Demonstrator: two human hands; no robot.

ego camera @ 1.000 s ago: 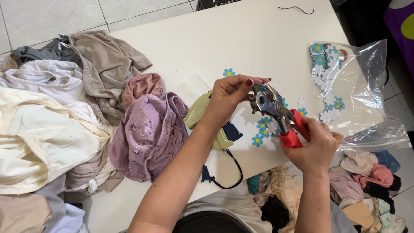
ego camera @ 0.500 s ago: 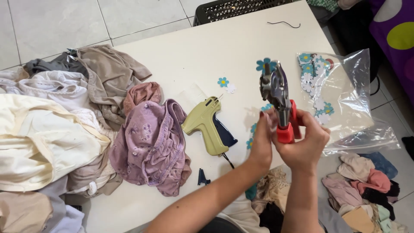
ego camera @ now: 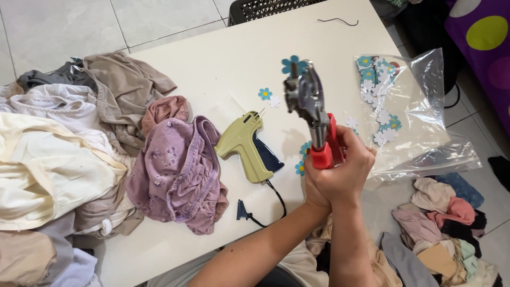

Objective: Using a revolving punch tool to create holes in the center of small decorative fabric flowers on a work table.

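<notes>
My left hand (ego camera: 317, 187) and my right hand (ego camera: 351, 162) are both wrapped around the red handles of a metal punch plier (ego camera: 309, 101), holding it upright above the white table (ego camera: 223, 69). A blue paper flower (ego camera: 292, 64) sits at the plier's jaws. A green tagging gun (ego camera: 243, 144) with a dark cord lies on the table just left of my hands. Small blue and white paper flowers (ego camera: 264, 94) lie loose near it.
A clear plastic bag (ego camera: 411, 114) of paper flowers lies at the right. A purple garment (ego camera: 175, 170) and a heap of pale clothes (ego camera: 53, 159) cover the table's left. More clothes (ego camera: 446, 223) lie on the floor at the right. A black crate (ego camera: 265, 6) stands beyond the table.
My left hand left the plier's head and joined my right hand on the handles. The plier swung upright, away from me, and a blue flower now sits at its jaws.
</notes>
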